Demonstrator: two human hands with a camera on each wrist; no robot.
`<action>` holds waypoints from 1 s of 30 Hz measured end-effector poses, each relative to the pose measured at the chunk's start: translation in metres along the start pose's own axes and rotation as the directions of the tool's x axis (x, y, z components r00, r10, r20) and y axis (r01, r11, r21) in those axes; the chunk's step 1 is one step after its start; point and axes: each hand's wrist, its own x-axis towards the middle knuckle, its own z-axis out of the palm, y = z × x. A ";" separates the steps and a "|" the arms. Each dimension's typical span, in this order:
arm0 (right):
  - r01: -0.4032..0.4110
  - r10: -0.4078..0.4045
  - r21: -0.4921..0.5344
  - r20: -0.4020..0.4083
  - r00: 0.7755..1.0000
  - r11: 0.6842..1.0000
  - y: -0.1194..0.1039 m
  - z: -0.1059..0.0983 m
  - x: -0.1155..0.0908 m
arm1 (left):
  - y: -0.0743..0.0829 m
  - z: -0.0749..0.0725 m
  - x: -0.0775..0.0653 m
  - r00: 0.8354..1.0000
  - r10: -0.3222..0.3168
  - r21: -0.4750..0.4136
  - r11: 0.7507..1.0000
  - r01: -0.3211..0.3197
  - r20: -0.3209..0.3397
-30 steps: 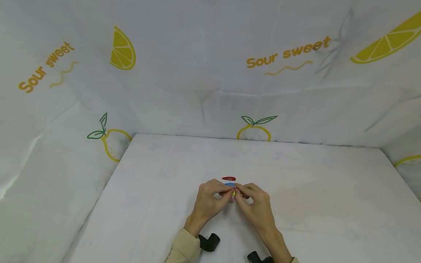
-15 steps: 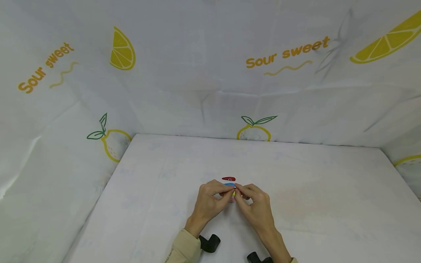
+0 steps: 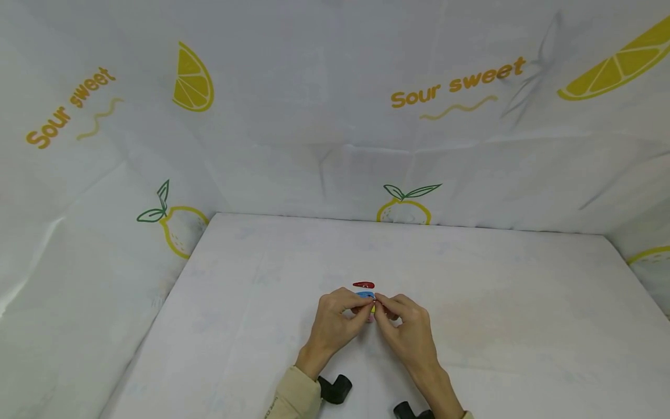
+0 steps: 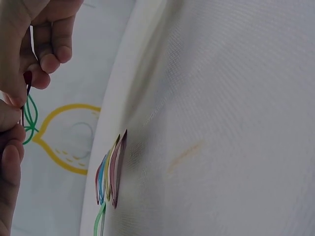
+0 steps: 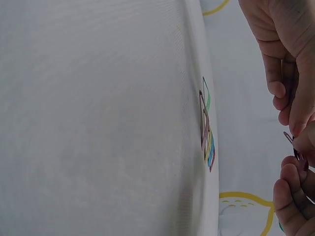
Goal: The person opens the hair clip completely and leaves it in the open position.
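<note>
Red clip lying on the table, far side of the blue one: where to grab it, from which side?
I'd pinch the red clip by its broader right end, from above and right: it lies crosswise, tapering left, with the blue clip close on its near side.

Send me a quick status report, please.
Left hand, right hand: pinching one dark-red snap hair clip, off the table. Red clip and blue clip lying on it. No obstruction seen.
</note>
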 end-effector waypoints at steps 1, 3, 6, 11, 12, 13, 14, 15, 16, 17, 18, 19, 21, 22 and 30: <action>0.004 -0.004 -0.001 -0.002 1.000 1.000 0.000 0.000 0.000 | 0.000 0.000 0.000 1.000 -0.002 -0.003 1.000 0.002 0.002; 0.010 -0.010 -0.002 -0.007 1.000 1.000 0.001 0.000 0.001 | 0.000 0.000 0.000 1.000 -0.003 -0.009 1.000 0.003 0.004; 0.031 -0.031 0.004 -0.018 0.999 1.000 0.002 -0.001 0.001 | -0.001 0.001 0.000 1.000 -0.002 -0.013 1.000 0.002 0.010; 0.038 -0.037 0.032 -0.019 0.999 0.999 0.004 -0.005 0.003 | -0.004 0.002 0.001 1.000 0.020 -0.012 1.000 -0.020 0.005; 0.038 -0.037 0.038 -0.020 0.999 0.999 0.004 -0.006 0.003 | -0.004 0.002 0.001 1.000 0.025 -0.015 1.000 -0.025 0.001; 0.037 -0.037 0.041 -0.020 0.999 0.998 0.005 -0.006 0.003 | -0.005 0.002 0.001 0.999 0.034 -0.019 0.999 -0.034 -0.004; 0.036 -0.036 0.043 -0.020 0.999 0.998 0.005 -0.007 0.004 | -0.005 0.002 0.001 0.999 0.040 -0.025 0.999 -0.040 -0.006; 0.035 -0.034 0.042 -0.018 0.999 0.998 0.005 -0.008 0.004 | -0.006 0.002 0.002 0.999 0.041 -0.029 0.999 -0.042 -0.005; 0.031 -0.031 0.041 -0.015 0.999 0.999 0.006 -0.009 0.004 | -0.006 0.002 0.003 0.999 0.041 -0.035 0.999 -0.041 -0.001; 0.030 -0.029 0.039 -0.012 0.999 0.999 0.006 -0.009 0.005 | -0.007 0.002 0.004 0.999 0.040 -0.039 0.998 -0.040 0.008; 0.027 -0.027 0.037 -0.006 1.000 0.999 0.007 -0.010 0.005 | -0.007 0.002 0.005 0.999 0.038 -0.043 0.998 -0.037 0.019; 0.025 -0.025 0.033 0.000 1.000 0.999 0.008 -0.011 0.006 | -0.007 0.002 0.006 0.999 0.038 -0.040 0.999 -0.037 0.031; 0.027 -0.027 0.026 0.005 1.000 0.999 0.010 -0.012 0.006 | -0.007 0.002 0.009 0.997 0.034 -0.027 0.999 -0.032 0.062; 0.028 -0.028 0.020 0.007 1.000 0.999 0.011 -0.013 0.007 | -0.007 0.002 0.010 0.996 0.031 -0.019 0.999 -0.030 0.080; 0.013 -0.013 -0.059 0.000 1.000 0.998 0.019 -0.018 0.009 | -0.006 0.007 0.025 0.971 -0.024 0.090 0.996 0.003 0.236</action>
